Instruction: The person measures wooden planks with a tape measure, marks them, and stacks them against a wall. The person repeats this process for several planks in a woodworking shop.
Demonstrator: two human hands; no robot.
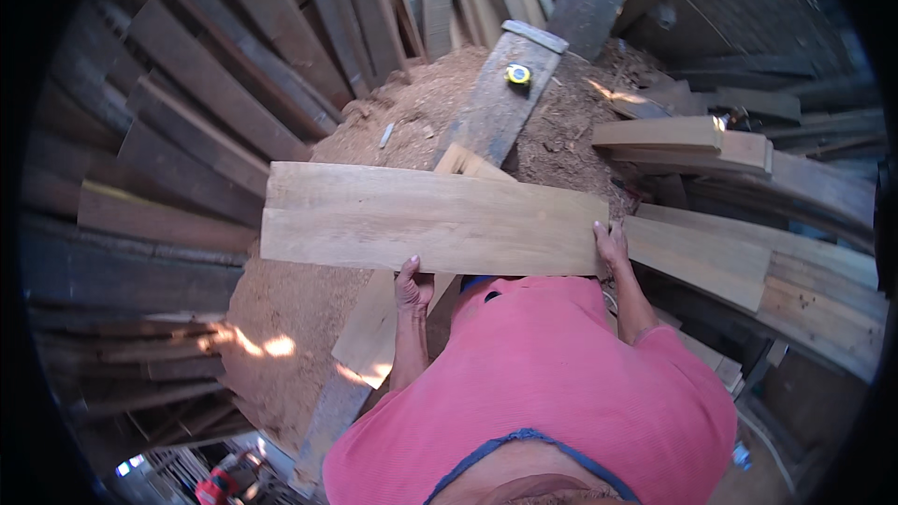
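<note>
Two bare hands hold a wide pale board (430, 220) level at the centre of the view, its length running from nine o'clock toward three. The left hand (413, 288) grips its near edge at seven o'clock from the middle, thumb on top; the right hand (613, 245) grips its end at three o'clock, the other fingers mostly hidden. Under it, a grey plank (485, 117) reaches out toward one o'clock, carrying a yellow tape measure (517, 75). Another pale board (367, 341) shows at seven o'clock. Brown sawdust (290, 304) spreads around. Dark boards (220, 65) fan from nine to twelve; stacked pale boards (655, 134) lie at two. A pink shirt (552, 374) fills five o'clock.
</note>
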